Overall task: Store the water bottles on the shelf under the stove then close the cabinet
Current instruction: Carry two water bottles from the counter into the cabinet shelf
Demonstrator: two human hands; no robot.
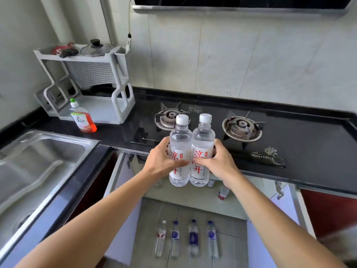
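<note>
Two clear water bottles with white caps and red characters are held upright side by side in front of the stove edge. My left hand [164, 161] grips the left bottle [179, 140], my right hand [218, 163] grips the right bottle [203, 138]. Below them the cabinet under the stove stands open, its pale doors [123, 219] swung out on both sides. A shelf [193, 202] inside carries a red-labelled bottle [223, 192]. Several more bottles [193, 238] lie in a row on the tiled floor in front of the cabinet.
A black two-burner gas stove [241, 130] sits in the dark countertop. A steel sink [38, 163] is at the left, with an orange dish-soap bottle [83, 118] and a grey dish rack [90, 84] behind it. Red cabinet fronts [328, 211] flank the opening.
</note>
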